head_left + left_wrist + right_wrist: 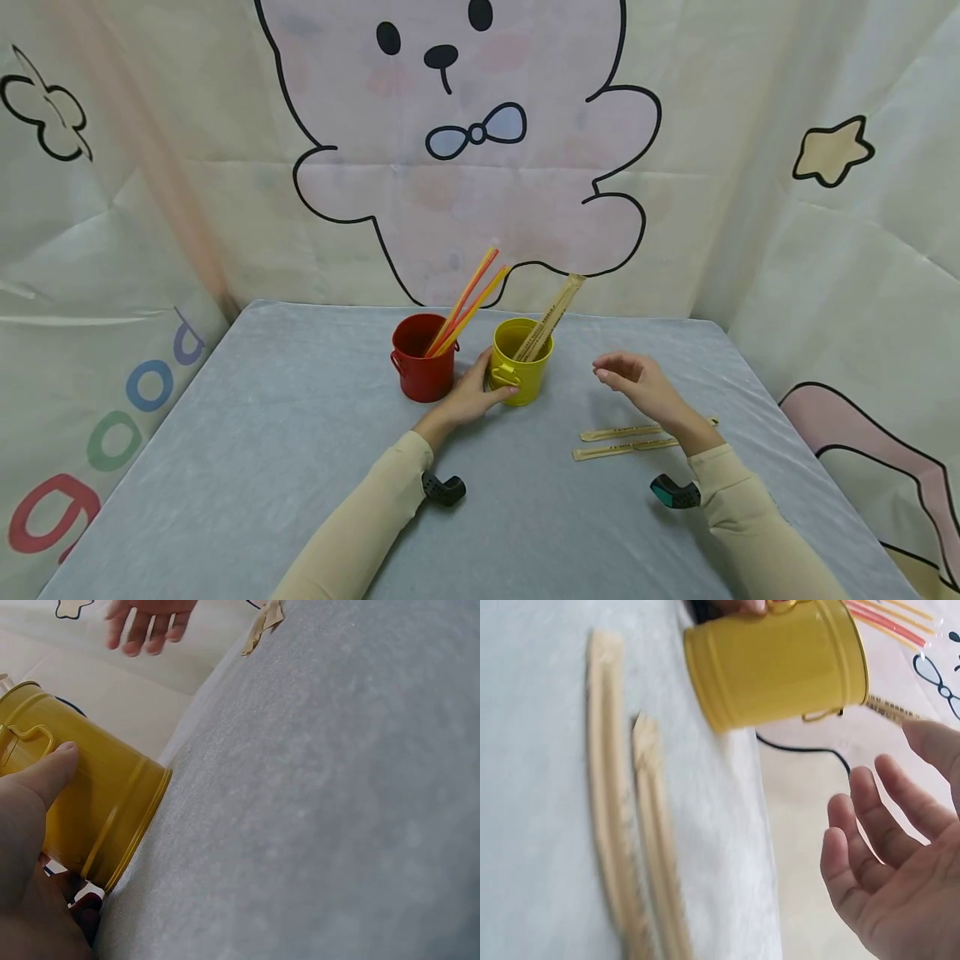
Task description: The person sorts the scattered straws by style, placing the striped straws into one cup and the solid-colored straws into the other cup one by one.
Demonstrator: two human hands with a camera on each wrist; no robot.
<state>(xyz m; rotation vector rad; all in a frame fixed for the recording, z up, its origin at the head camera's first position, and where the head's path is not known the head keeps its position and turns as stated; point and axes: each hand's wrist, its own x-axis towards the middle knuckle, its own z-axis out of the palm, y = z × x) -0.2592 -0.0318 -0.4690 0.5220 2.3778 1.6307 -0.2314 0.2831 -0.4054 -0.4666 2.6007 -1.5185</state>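
My left hand grips the side of a small yellow bucket, which stands on the table. In the left wrist view the thumb presses beside the bucket's folded handle. Slim paper-wrapped chopsticks lean out over the bucket's rim. To the right of the bucket, my right hand is raised above the table with fingers loosely bent and nothing in them. Two more wrapped chopsticks lie side by side below that hand, partly hidden by the forearm; the right wrist view shows their wrappers close up.
A red bucket stands just left of the yellow one, holding several thin red and yellow sticks. A pale blue cloth covers the table. Behind its back edge hangs a printed curtain. Black devices sit on both wrists.
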